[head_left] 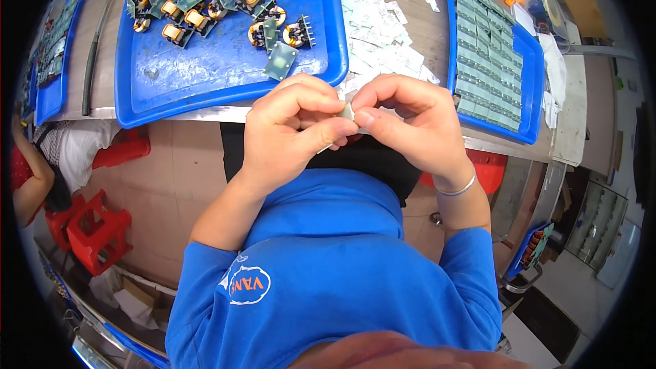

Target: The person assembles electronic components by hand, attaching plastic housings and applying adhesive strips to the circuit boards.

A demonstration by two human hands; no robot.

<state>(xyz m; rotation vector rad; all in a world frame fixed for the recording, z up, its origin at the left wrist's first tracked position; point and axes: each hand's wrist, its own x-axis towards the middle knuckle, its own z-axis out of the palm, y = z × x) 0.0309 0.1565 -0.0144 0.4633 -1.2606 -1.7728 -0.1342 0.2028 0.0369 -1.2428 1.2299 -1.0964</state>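
Close together at the table's front edge, my left hand (287,126) and my right hand (417,123) meet fingertip to fingertip. Between the thumbs and forefingers they pinch a small pale greenish-white piece (347,113); my fingers cover most of it, so its kind is unclear. A thin white edge shows below my left thumb. Just beyond my left hand lies a blue tray (205,75), with small green circuit boards (280,61) carrying copper-wound ring coils (198,19) heaped toward its far side. Loose pale paper-like slips (383,41) are spread on the table beyond my right hand.
At the right, another blue tray (534,89) holds rows of flat green boards (488,61). A black-handled tool (89,75) lies left of the near tray. Red stools (99,229) stand on the floor at left, near another person's arm (34,181).
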